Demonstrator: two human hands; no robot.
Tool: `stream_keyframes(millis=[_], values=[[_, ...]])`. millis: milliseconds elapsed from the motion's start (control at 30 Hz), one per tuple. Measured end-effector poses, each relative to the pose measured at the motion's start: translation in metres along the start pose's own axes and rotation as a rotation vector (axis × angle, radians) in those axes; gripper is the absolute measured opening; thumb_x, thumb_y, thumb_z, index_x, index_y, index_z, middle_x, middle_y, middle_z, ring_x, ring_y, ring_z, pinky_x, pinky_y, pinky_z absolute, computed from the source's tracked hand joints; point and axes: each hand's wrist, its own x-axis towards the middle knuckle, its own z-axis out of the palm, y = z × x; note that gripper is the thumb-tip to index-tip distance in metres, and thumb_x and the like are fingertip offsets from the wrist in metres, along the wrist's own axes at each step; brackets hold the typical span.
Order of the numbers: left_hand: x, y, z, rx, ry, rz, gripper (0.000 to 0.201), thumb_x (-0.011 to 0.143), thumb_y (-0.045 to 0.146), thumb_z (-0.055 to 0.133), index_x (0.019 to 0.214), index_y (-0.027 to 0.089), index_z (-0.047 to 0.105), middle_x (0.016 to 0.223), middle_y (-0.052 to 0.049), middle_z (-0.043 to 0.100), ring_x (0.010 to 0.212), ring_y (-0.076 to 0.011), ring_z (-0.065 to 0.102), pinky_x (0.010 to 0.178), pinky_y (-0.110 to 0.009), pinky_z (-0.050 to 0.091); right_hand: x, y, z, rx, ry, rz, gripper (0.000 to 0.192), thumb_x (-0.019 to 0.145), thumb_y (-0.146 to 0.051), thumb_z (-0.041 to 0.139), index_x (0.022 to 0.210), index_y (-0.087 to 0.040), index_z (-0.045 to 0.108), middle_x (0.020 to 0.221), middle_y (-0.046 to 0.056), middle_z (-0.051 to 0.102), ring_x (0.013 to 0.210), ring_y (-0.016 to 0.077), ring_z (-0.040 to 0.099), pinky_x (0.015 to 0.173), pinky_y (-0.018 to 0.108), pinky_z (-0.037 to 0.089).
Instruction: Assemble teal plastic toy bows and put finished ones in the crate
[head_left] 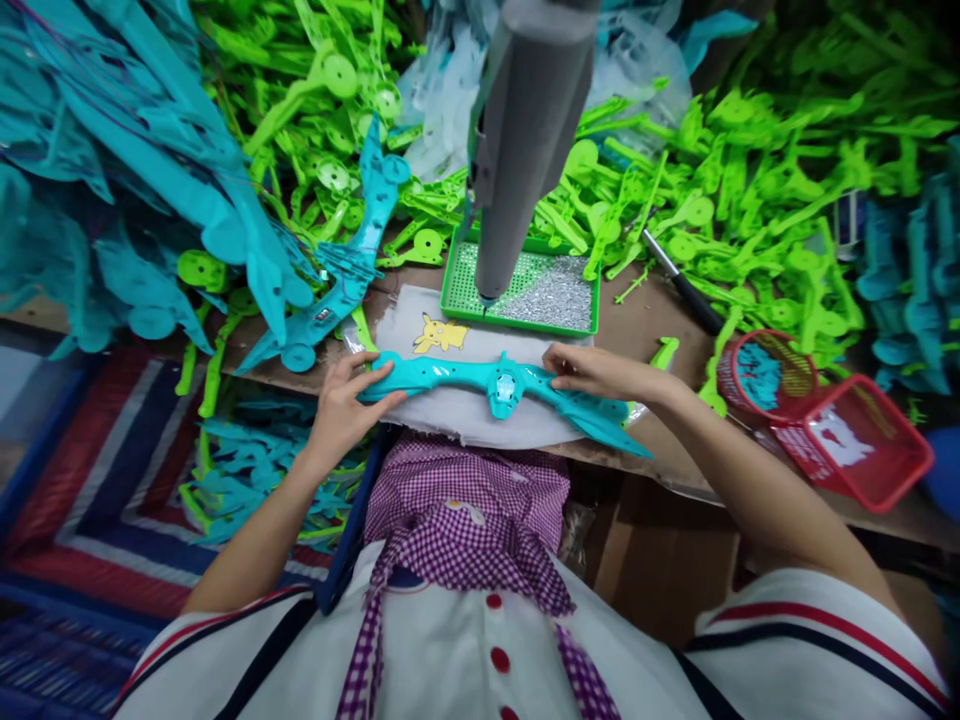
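The left hand (346, 400) has its grip clamped on the left end of a long turquoise plastic part (495, 385), thumb on the near edge and fingers curled over the top. The right hand (592, 368) lies flatter, its fingers pressing down on the part just right of its raised middle, the grip closed lightly against the plastic. Both forearms reach in from the lower corners, elbows spread wide, wrists nearly level with the tabletop (652, 300).

The part lies lengthwise across a white cloth (420, 330) printed with a yellow cartoon figure, at the near edge of the tabletop, right in front of the person's checked purple apron (465, 510). Just behind the cloth sits a green tray (525, 320) of small silvery screws, and a grey cylindrical tool (517, 140) hangs down over it. A black-handled screwdriver (679, 280) lies to the right, near a red basket (847, 440) tipped on its side. Heaps of lime-green parts (750, 170) and turquoise parts (127, 170) crowd the back and sides.
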Motion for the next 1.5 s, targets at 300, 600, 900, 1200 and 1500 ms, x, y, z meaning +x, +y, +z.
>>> stream_keyframes(millis=[300, 600, 900, 1200, 1500], values=[[0.0, -0.003, 0.002, 0.002, -0.022, -0.012, 0.04, 0.082, 0.055, 0.074, 0.111, 0.026, 0.074, 0.124, -0.008, 0.064, 0.119, -0.0293, 0.059, 0.108, -0.052, 0.046, -0.006, 0.02, 0.025, -0.058, 0.123, 0.223, 0.024, 0.088, -0.047, 0.056, 0.095, -0.025, 0.047, 0.084, 0.002, 0.063, 0.068, 0.0172, 0.056, 0.062, 0.031, 0.042], [-0.013, -0.007, -0.015, -0.133, 0.087, -0.267, 0.063, 0.073, 0.055, 0.079, 0.124, 0.022, 0.061, 0.14, -0.014, 0.049, 0.127, -0.0299, 0.055, 0.098, -0.044, 0.055, -0.031, -0.025, 0.062, 0.039, 0.851, 0.217, 0.028, 0.089, -0.049, 0.062, 0.101, -0.024, 0.063, 0.09, 0.006, 0.067, 0.084, 0.0237, 0.065, 0.078, 0.04, 0.053], [-0.031, -0.018, -0.021, -0.329, -0.013, -0.554, 0.047, 0.081, 0.059, 0.068, 0.105, 0.018, 0.069, 0.095, -0.008, 0.069, 0.084, -0.022, 0.066, 0.072, -0.035, 0.058, 0.046, -0.114, 0.049, 0.242, 1.316, 0.08, 0.038, 0.098, -0.053, 0.041, 0.118, -0.027, 0.059, 0.09, 0.006, 0.062, 0.084, 0.0232, 0.065, 0.077, 0.042, 0.056], [-0.012, 0.047, 0.005, -0.046, -0.006, 0.046, 0.032, 0.093, 0.041, 0.066, 0.12, 0.024, 0.065, 0.119, -0.008, 0.064, 0.114, -0.0249, 0.061, 0.102, -0.045, 0.049, 0.059, -0.092, -0.015, 0.2, 1.534, -0.171, 0.054, 0.092, -0.055, 0.058, 0.135, -0.023, 0.05, 0.133, 0.011, 0.055, 0.129, 0.0311, 0.056, 0.108, 0.053, 0.044], [0.065, 0.056, 0.035, 0.227, -0.549, 0.315, 0.039, 0.093, 0.036, 0.065, 0.128, 0.018, 0.063, 0.12, -0.011, 0.067, 0.113, -0.0278, 0.062, 0.096, -0.041, 0.047, 0.156, -0.077, -0.073, 0.345, 1.041, -0.422, 0.057, 0.067, -0.073, 0.074, 0.099, -0.028, 0.062, 0.09, 0.0, 0.07, 0.098, 0.0234, 0.068, 0.085, 0.042, 0.058]])
